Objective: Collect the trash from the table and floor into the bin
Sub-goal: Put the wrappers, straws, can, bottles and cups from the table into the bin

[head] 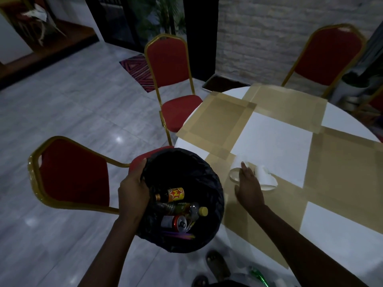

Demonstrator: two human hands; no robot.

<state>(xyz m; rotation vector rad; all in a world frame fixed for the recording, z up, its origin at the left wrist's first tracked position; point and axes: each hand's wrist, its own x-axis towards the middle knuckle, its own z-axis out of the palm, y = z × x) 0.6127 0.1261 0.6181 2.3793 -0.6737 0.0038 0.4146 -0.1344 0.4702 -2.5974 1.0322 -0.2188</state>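
Observation:
A bin (211, 181) lined with a black bag hangs beside the table edge, with my left hand (133, 191) shut on its left rim. Inside lie bottles (172, 194) and a red can (176, 223). Two white paper cups lie on their sides on the table: one cup (236, 169) left of my fingers, the other cup (266, 177) to the right. My right hand (248, 187) lies flat over the gap between them, fingers spread, touching both but gripping neither.
The round white table (275, 146) carries brown paper sheets. Red chairs with gold frames stand at left (70, 175), behind (167, 65) and at the far right (325, 54). A green item (258, 275) lies on the floor near my sandalled foot (217, 266).

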